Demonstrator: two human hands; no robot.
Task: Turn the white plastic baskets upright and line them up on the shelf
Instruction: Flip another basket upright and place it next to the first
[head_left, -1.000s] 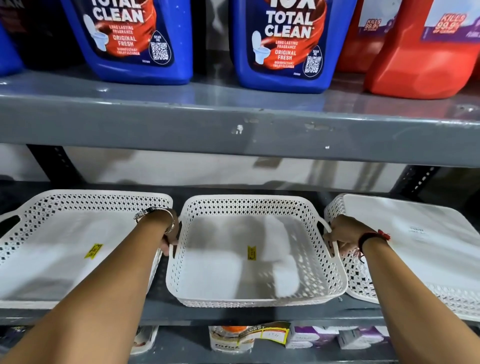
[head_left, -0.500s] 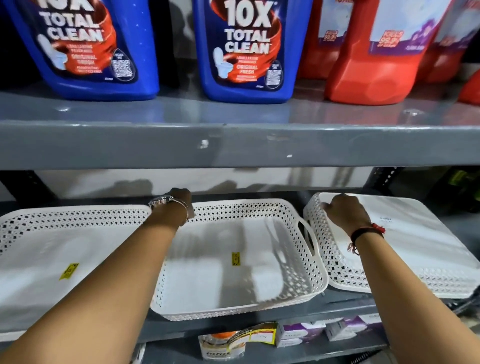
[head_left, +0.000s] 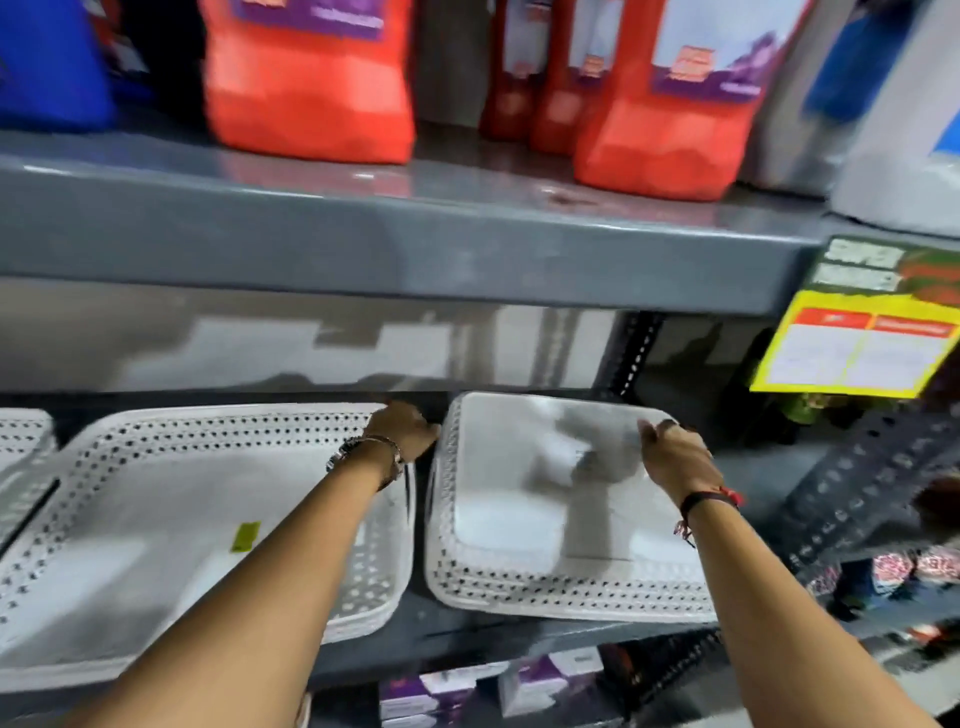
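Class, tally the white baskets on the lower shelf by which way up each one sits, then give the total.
Upright baskets: 2, middle basket and left basket, cut off by the edge
Upside-down baskets: 1, right basket
Total: 3

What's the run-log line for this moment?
step: reach for upside-down basket | left hand: at its far left corner | right hand: over its base | upright basket: alongside, left

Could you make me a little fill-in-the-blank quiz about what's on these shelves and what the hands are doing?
1. The basket on the right lies ____ side up.
2. The jugs above it are ____ in colour.
3. The sticker inside the upright basket is ____.
4. The left hand and right hand reach for the ____ basket.

Missing words: bottom; red; yellow; right
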